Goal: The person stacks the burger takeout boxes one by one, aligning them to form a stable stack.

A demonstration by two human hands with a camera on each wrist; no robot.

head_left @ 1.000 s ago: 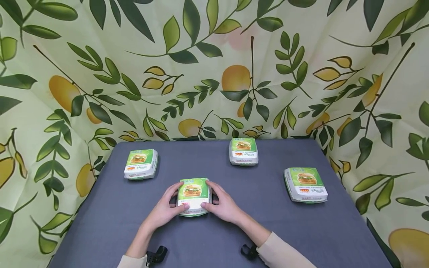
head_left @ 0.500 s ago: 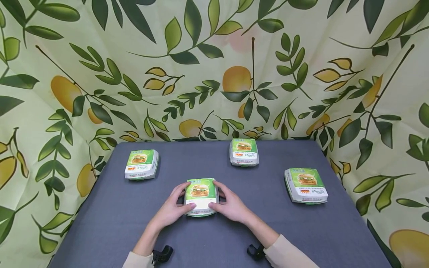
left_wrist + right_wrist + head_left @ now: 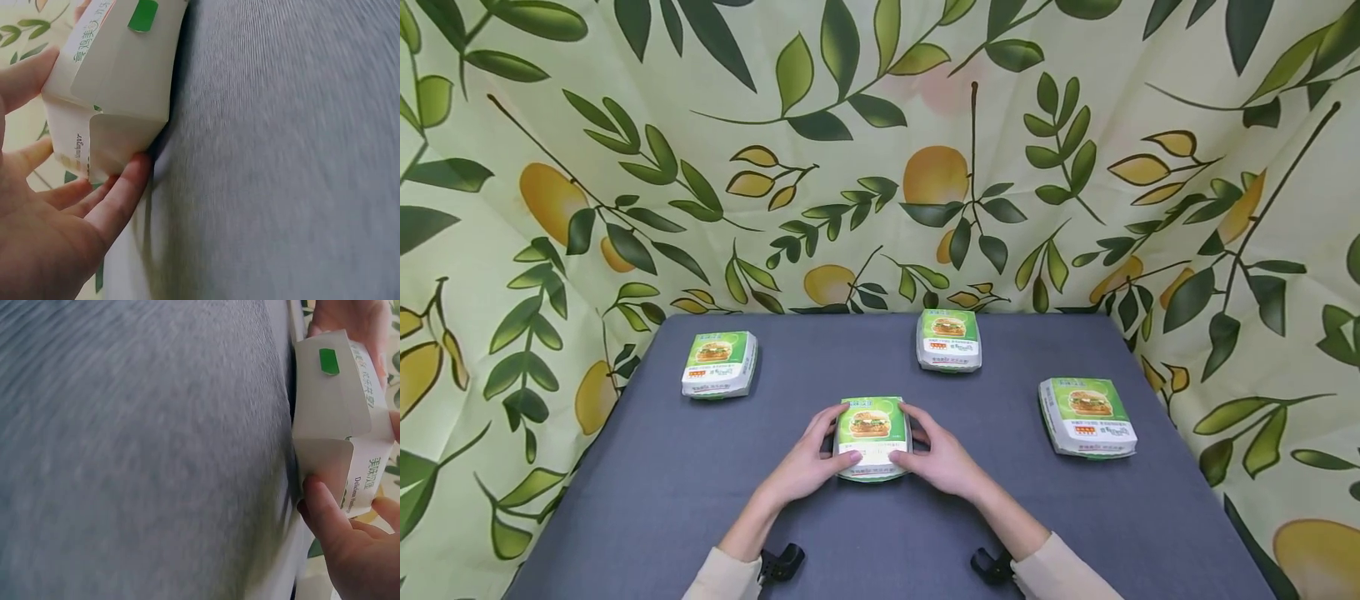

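A green and white burger box (image 3: 872, 429), with a burger picture on its lid, is held between both hands near the middle of the table. My left hand (image 3: 812, 457) grips its left side, thumb on the near edge of the lid and other fingers along the side. On the opposite side my right hand (image 3: 942, 455) grips it the same way. In the left wrist view the fingers (image 3: 119, 200) reach the lower side of the box, close to the cloth. The right wrist view shows a green tab on its front (image 3: 319, 394). Whether its base touches the cloth cannot be made out.
Similar burger boxes stand apart on the grey-blue tablecloth (image 3: 647, 500): one back left (image 3: 719, 365), one back centre (image 3: 949, 340), one at right (image 3: 1087, 418). A leaf-patterned curtain (image 3: 850, 167) rises behind the table and along its sides.
Both hands have shifted right together with the burger box between them, keeping their grip. The other boxes hold their places; the head view moves only slightly.
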